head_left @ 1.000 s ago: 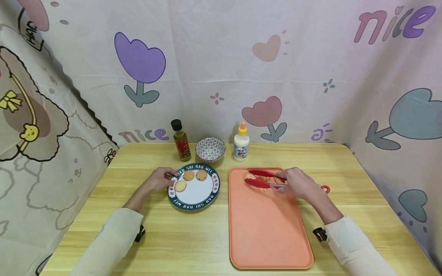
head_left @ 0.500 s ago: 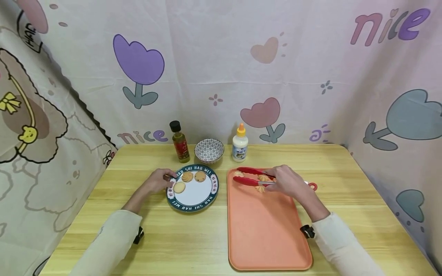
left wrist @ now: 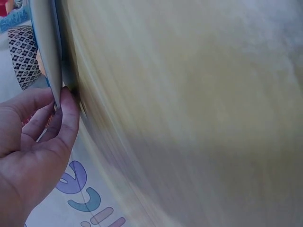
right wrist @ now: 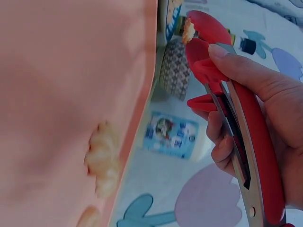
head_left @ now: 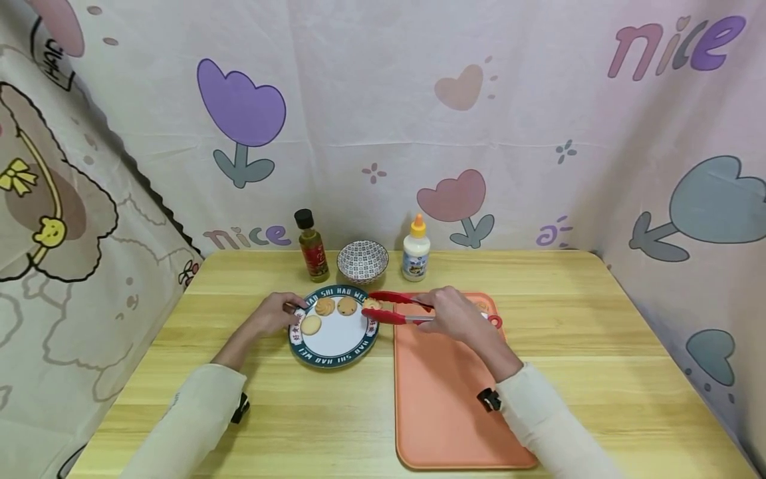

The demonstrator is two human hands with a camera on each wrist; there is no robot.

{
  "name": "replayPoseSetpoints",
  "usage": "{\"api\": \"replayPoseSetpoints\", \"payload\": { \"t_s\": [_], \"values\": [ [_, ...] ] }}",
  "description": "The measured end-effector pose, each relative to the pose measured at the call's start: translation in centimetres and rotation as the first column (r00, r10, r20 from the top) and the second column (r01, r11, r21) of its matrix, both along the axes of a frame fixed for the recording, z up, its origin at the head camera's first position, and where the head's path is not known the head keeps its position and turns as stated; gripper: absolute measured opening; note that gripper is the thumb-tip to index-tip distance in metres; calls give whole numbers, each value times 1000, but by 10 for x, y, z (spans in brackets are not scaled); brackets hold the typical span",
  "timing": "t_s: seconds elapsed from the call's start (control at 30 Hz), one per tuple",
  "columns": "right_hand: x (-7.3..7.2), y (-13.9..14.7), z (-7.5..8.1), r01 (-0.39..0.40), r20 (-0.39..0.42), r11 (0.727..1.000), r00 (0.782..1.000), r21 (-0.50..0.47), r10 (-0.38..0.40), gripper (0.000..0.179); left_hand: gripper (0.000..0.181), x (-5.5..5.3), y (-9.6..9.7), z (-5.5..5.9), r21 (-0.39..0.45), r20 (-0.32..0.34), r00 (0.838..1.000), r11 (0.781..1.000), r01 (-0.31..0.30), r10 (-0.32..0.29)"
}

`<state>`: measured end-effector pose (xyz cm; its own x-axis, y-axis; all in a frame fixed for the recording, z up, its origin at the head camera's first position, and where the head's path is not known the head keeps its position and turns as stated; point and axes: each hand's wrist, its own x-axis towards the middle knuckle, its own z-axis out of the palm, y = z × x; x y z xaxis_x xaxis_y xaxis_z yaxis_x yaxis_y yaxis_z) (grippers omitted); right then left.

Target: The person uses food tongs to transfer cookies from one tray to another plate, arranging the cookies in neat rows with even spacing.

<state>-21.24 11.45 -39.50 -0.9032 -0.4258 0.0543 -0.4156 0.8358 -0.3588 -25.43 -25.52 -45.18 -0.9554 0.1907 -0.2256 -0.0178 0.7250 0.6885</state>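
My left hand [head_left: 276, 315] pinches the left rim of a white plate [head_left: 334, 340] with a dark green lettered border; the left wrist view shows thumb and fingertips on its edge [left wrist: 49, 52]. Three cookies lie on the plate: a swirled one [head_left: 325, 306], a speckled round one [head_left: 346, 307] and a plain pale one [head_left: 310, 324]. My right hand [head_left: 453, 314] grips red-tipped metal tongs [right wrist: 258, 156]. Between the tong tips is a golden cookie [head_left: 372, 304], over the plate's right rim. On the orange tray [head_left: 461, 399], more cookies [right wrist: 105, 161] lie partly hidden behind the right hand in the head view.
Behind the plate stand a dark-capped bottle with a red label [head_left: 314, 256], a patterned bowl [head_left: 362, 261] and a white squeeze bottle [head_left: 415, 256] with a yellow cap. A printed cloth [head_left: 359, 100] hangs along the table's back edge.
My right hand has carried the tongs leftward from the tray's cookies to the plate's right rim, a cookie now between the tips. The left hand stays on the plate.
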Motion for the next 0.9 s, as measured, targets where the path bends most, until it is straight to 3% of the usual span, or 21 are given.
{"api": "replayPoseSetpoints", "payload": {
  "t_s": [0.13,0.37,0.63,0.9],
  "values": [
    [0,-15,-6,-36,-12,999,999,-11,36,50,30,0,0,-1,-4,-3,1000,1000,1,-1],
    [2,-40,-14,-125,-104,992,986,31,127,47,29,-2,-1,-2,-2,6,1000,1000,-1,1],
    [0,-67,-15,-120,-77,980,988,157,133,56,30,-3,-3,0,-2,6,1000,1000,-10,10],
    [2,-78,-16,-100,-23,974,994,203,107,59,29,-1,-2,1,7,13,1000,1000,-4,4]
  ]
}}
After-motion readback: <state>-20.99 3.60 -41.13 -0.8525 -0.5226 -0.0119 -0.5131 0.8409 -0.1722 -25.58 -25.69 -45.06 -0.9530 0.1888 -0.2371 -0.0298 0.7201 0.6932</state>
